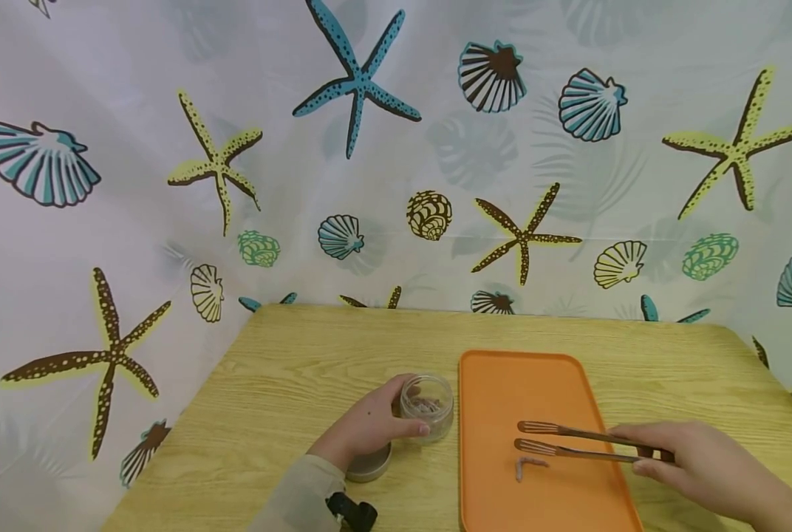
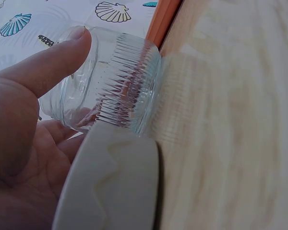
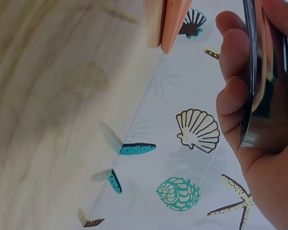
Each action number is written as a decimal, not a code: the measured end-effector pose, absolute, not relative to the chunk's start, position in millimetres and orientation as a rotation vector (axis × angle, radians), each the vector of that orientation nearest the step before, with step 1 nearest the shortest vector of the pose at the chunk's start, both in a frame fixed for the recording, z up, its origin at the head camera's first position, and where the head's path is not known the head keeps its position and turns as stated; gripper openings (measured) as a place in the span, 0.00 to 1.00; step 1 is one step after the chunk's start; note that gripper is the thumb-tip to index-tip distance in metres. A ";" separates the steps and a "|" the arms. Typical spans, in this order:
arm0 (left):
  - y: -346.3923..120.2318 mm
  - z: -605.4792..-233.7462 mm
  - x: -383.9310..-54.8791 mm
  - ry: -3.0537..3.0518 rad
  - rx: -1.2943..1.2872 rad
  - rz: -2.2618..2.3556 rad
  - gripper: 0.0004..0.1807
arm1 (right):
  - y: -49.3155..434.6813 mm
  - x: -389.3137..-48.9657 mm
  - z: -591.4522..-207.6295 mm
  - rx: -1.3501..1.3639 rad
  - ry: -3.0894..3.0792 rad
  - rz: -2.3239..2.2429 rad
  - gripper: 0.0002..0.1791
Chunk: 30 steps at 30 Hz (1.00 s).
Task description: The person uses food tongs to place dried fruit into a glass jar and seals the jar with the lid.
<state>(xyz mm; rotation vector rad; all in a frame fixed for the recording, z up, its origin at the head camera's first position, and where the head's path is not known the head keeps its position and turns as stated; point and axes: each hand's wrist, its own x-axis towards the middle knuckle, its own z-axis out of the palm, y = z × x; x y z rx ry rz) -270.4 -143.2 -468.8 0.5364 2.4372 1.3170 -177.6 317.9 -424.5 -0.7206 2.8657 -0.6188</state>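
My left hand (image 1: pixel 369 423) grips a small clear glass jar (image 1: pixel 436 428) upright on the table, thumb and fingers on opposite sides. Brownish-pink strips (image 1: pixel 425 405) lie inside the jar, which has no lid on. In the left wrist view, ribbed glass (image 2: pixel 129 72) shows the reddish contents. With my right hand (image 1: pixel 702 465) I hold metal tongs (image 1: pixel 589 453), whose two slotted tips stand apart over the orange tray (image 1: pixel 522 384) with nothing between them. Just below the tips, thin brownish strips (image 1: pixel 519 470) lie on the tray. The right wrist view shows the tongs' bent end (image 3: pixel 271 129) against my palm.
A round metal lid (image 1: pixel 369 468) lies on the wood-grain table (image 1: pixel 323 347), partly under my left wrist. In the left wrist view a pale, wavy-marked object (image 2: pixel 115 182) stands before the jar. A curtain (image 1: pixel 383 177) with starfish and shells hangs behind the table.
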 end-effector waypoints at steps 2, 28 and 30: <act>-143.5 -469.1 -270.6 2.439 0.534 1.314 0.47 | 320.0 -176.5 -426.4 -0.725 2.859 -0.626 0.22; -143.3 -467.4 -267.8 2.451 0.540 1.311 0.47 | 322.0 -174.3 -436.3 -0.769 2.966 -0.457 0.21; -143.6 -467.8 -268.1 2.451 0.540 1.311 0.47 | 321.1 -174.4 -435.0 -0.753 2.988 -0.450 0.21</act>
